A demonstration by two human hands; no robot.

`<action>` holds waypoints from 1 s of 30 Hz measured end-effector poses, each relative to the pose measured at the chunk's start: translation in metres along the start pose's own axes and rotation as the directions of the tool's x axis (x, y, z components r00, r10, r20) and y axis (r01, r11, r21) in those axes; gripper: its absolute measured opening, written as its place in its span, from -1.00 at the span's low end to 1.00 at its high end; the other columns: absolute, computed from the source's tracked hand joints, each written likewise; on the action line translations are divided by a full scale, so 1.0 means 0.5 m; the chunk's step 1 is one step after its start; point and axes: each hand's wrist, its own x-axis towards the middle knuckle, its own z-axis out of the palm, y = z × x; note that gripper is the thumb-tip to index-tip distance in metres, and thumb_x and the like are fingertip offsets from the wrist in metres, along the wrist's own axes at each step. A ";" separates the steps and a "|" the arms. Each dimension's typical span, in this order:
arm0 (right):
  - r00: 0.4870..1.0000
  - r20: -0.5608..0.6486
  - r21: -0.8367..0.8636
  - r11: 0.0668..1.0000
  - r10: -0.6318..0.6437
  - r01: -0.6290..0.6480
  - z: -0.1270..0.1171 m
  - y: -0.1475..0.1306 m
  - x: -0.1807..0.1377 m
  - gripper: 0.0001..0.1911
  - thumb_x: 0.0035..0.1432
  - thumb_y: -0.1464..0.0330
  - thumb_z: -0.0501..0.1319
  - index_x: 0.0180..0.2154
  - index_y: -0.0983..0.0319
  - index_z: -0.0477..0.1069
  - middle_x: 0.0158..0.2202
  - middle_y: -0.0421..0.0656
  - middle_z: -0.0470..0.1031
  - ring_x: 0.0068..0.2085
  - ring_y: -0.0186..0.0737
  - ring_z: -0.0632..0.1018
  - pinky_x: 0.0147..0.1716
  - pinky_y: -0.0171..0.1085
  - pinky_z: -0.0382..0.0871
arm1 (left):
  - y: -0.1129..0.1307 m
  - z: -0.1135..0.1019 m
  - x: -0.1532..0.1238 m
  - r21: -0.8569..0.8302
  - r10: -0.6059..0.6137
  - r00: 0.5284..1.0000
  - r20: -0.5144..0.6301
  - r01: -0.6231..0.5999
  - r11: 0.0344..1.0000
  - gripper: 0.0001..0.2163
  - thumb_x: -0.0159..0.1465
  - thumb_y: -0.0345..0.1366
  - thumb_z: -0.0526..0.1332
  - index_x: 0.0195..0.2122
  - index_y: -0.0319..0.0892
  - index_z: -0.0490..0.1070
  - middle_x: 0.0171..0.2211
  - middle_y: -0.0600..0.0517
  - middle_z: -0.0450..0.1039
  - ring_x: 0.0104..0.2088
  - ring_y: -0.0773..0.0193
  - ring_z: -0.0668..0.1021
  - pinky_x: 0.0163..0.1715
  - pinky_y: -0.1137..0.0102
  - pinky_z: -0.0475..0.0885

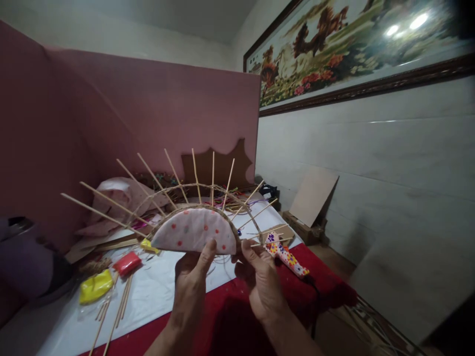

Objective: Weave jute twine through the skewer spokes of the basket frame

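- Dotted half-round panel (195, 230), w/ thin sticks (193, 168) fanning out, is held up over the table (152, 291) in 2 hands.
- L hand (191, 279): thumb in front, fingers behind, gripping bottom edge.
- R hand (262, 282): thumb & index narrow at rt corner; can't tell if closed on twine (187, 185), stick or panel.
- Prob. best: firm L grip, twine taut, even spacing; sticks may snap if forced.
- Brands/text: none legible; framed pic. (319, 54) has tiny marks, unreadable.
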 end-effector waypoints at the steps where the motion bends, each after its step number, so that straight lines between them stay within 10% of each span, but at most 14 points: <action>1: 0.999 0.032 0.008 1.000 -0.027 0.027 0.004 0.002 -0.004 -0.77 -0.13 0.25 0.37 -0.39 0.19 0.45 -0.43 -0.21 0.51 -0.48 -0.35 0.44 -0.58 -0.39 0.23 | -0.001 0.003 -0.003 -0.022 -0.040 0.999 -0.001 0.040 0.999 -0.80 0.02 -0.17 0.32 -0.44 -0.20 0.49 -0.62 0.08 0.37 -0.47 0.27 0.44 -0.39 0.40 0.34; 7: 0.982 0.182 0.034 0.999 -0.043 0.037 0.028 0.011 -0.008 -0.49 -0.23 0.07 0.37 -0.20 0.16 0.43 -0.23 -0.10 0.52 -0.21 -0.07 0.50 -0.37 -0.20 0.39 | -0.022 0.027 -0.029 0.017 -0.101 0.995 0.016 0.101 0.995 -0.77 -0.04 -0.14 0.35 -0.47 -0.20 0.51 -0.57 0.02 0.46 -0.46 0.21 0.48 -0.39 0.37 0.37; 13: 0.996 0.064 0.112 0.991 0.067 -0.074 0.027 -0.006 0.038 -0.74 -0.06 0.21 0.30 -0.33 0.22 0.44 -0.42 -0.17 0.54 -0.27 -0.13 0.53 -0.36 -0.23 0.41 | -0.028 0.021 -0.021 0.020 -0.107 0.990 0.091 0.106 0.994 -0.72 -0.19 -0.34 0.43 -0.39 -0.13 0.53 -0.40 -0.01 0.54 -0.26 0.13 0.53 -0.22 0.35 0.39; 22: 0.978 0.076 0.178 0.962 0.196 -0.207 0.004 -0.071 0.104 -0.83 -0.15 0.34 0.35 -0.43 0.23 0.45 -0.49 -0.24 0.55 -0.45 -0.27 0.53 -0.40 -0.30 0.40 | 0.005 -0.087 0.042 0.095 -0.079 0.980 0.181 0.063 0.994 -0.77 -0.12 -0.24 0.40 -0.44 -0.16 0.45 -0.63 0.07 0.44 -0.68 0.37 0.36 -0.70 0.52 0.14; 27: 0.926 0.278 -0.029 0.966 0.255 -0.257 -0.004 -0.079 0.131 -0.91 -0.08 0.37 0.28 -0.44 0.27 0.46 -0.50 -0.24 0.52 -0.47 -0.33 0.49 -0.37 -0.34 0.37 | 0.051 -0.132 0.083 0.399 -0.177 0.951 0.254 0.064 0.915 -0.78 -0.15 -0.26 0.41 -0.46 -0.22 0.54 -0.42 -0.11 0.55 -0.38 0.13 0.52 -0.39 0.37 0.34; 30: 0.859 0.393 -0.190 0.943 0.327 -0.272 -0.004 -0.069 0.139 -0.85 0.00 0.34 0.20 -0.43 0.31 0.46 -0.46 -0.18 0.52 -0.44 -0.30 0.48 -0.37 -0.33 0.33 | 0.084 -0.139 0.099 0.319 -0.023 0.973 0.228 -0.053 0.946 -0.77 0.00 -0.28 0.33 -0.28 -0.17 0.53 -0.20 -0.07 0.52 -0.12 0.11 0.46 -0.11 0.34 0.27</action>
